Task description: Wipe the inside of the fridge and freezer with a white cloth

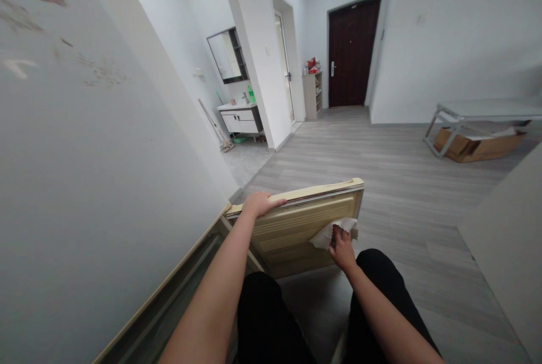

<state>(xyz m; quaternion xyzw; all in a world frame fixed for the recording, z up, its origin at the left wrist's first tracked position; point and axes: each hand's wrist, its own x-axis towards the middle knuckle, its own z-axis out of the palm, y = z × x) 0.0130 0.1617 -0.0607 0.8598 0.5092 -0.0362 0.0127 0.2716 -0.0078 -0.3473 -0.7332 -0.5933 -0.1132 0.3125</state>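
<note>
A cream fridge door [305, 228] with a ribbed inner panel stands swung open in front of my knees. My left hand [259, 204] grips its top edge, fingers lying along the rim near the hinge side. Against the panel's right part, my right hand [342, 246] presses a crumpled white wipe [324, 236], pinched under the fingers; part of the wipe sticks out on both sides. The fridge body [182, 285] is at lower left, with its inside partly hidden by my left forearm.
A grey-white wall [105, 183] rises close on the left. Farther off are a vanity cabinet [241, 120], a mop [214, 124], a small shelf [312, 96] and a dark red door [353, 53]. A cardboard box [476, 147] sits under a glass-topped table [491, 108] at right.
</note>
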